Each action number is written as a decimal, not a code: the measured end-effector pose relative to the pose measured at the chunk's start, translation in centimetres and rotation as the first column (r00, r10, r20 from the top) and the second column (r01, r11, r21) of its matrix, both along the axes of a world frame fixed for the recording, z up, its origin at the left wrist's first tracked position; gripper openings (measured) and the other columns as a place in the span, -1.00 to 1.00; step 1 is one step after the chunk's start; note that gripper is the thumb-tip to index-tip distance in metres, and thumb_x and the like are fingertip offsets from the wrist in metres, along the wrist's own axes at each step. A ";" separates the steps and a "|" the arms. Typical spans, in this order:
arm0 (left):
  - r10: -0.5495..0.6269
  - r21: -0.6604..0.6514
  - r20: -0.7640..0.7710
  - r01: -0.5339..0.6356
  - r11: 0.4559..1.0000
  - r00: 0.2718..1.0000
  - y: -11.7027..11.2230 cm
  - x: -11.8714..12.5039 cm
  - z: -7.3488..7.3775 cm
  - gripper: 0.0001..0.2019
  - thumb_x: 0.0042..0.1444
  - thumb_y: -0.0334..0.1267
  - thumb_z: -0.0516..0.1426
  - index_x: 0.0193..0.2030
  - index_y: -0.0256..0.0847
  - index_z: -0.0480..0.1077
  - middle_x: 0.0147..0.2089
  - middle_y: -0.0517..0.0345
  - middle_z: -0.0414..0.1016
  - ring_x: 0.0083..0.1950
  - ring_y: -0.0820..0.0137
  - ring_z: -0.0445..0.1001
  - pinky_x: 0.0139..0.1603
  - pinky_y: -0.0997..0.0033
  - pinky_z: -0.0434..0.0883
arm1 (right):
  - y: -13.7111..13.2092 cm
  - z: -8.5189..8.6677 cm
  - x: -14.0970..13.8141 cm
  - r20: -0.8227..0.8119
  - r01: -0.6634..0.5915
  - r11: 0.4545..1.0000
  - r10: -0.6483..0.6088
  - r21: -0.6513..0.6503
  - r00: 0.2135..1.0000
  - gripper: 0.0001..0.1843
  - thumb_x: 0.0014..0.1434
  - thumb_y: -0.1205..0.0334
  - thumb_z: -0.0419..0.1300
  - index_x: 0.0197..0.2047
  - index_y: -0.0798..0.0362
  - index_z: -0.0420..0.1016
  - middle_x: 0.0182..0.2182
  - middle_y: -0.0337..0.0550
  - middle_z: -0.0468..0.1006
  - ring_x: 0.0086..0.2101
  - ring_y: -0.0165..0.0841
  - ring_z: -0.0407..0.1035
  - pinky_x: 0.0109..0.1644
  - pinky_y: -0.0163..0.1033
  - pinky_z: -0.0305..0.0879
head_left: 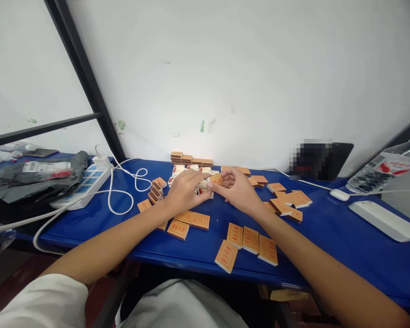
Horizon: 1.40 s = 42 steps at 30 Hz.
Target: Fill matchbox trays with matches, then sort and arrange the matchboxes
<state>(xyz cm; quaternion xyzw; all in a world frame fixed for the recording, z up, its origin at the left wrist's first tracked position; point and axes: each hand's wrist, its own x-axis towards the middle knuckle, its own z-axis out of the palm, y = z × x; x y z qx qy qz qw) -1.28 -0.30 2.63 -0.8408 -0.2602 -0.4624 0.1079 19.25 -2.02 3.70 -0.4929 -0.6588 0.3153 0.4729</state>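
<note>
A small orange matchbox (216, 179) with red characters is held up between my two hands. My right hand (241, 189) grips it, thumb in front and fingers curled behind. At its left end, my left hand (186, 189) pinches with fingers and thumb, partly hiding that end. Just behind and below my hands lie several opened matchbox trays (178, 169) with matches showing. Closed matchboxes (178, 229) lie in front of my left wrist. More matchboxes (250, 240) lie near the table's front edge, beside my right forearm.
A row of stacked matchboxes (191, 159) stands by the wall, and loose ones (283, 205) lie to the right. The blue table (191, 253) also bears a power strip (85, 184), white cables (133, 175), a dark tablet-like device (340, 159) and a plastic bottle (384, 166).
</note>
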 end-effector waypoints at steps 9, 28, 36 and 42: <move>0.007 -0.147 -0.023 -0.010 0.989 1.000 0.2 -0.4 -0.1 -0.66 0.19 -0.25 0.32 0.10 -0.22 0.56 -0.06 -0.02 0.69 -0.12 0.18 0.63 -0.08 0.14 0.57 | 0.5 0.3 0.4 -0.088 -0.135 0.986 0.127 -0.099 0.988 -0.44 0.01 -0.29 0.45 -0.28 0.04 0.49 -0.41 -0.16 0.54 -0.50 -0.39 0.38 -0.61 -0.32 0.37; -0.017 -0.056 -0.101 0.011 0.998 0.995 1.2 -1.9 1.9 -0.46 0.26 -0.06 0.33 0.32 -0.13 0.40 0.20 -0.05 0.59 0.25 0.11 0.51 0.27 -0.01 0.43 | 0.7 0.8 1.0 -0.178 -0.253 0.961 0.231 -0.114 0.957 -0.34 0.06 -0.20 0.49 0.07 0.06 0.54 -0.14 0.02 0.64 -0.32 -0.30 0.51 -0.53 -0.31 0.44; -0.026 -0.404 0.044 0.041 0.914 0.999 1.6 -2.4 2.5 -0.65 0.10 0.00 0.42 -0.05 -0.12 0.62 -0.07 0.06 0.69 -0.06 0.21 0.61 -0.04 0.16 0.53 | 1.7 0.6 2.0 -0.090 -0.270 0.961 0.264 -0.057 0.960 -0.28 -0.02 -0.13 0.52 0.10 0.06 0.50 -0.02 0.05 0.61 -0.29 -0.31 0.49 -0.38 -0.20 0.56; -0.019 -0.439 0.031 0.031 0.898 0.999 2.1 -2.9 2.8 -0.65 0.07 0.00 0.44 -0.07 -0.11 0.64 -0.10 0.08 0.69 -0.09 0.22 0.62 -0.06 0.17 0.52 | 2.0 0.7 2.4 0.041 -0.205 0.979 0.205 0.008 0.978 -0.38 0.01 -0.10 0.50 0.04 0.04 0.51 -0.23 -0.08 0.61 -0.30 -0.26 0.52 -0.25 -0.14 0.54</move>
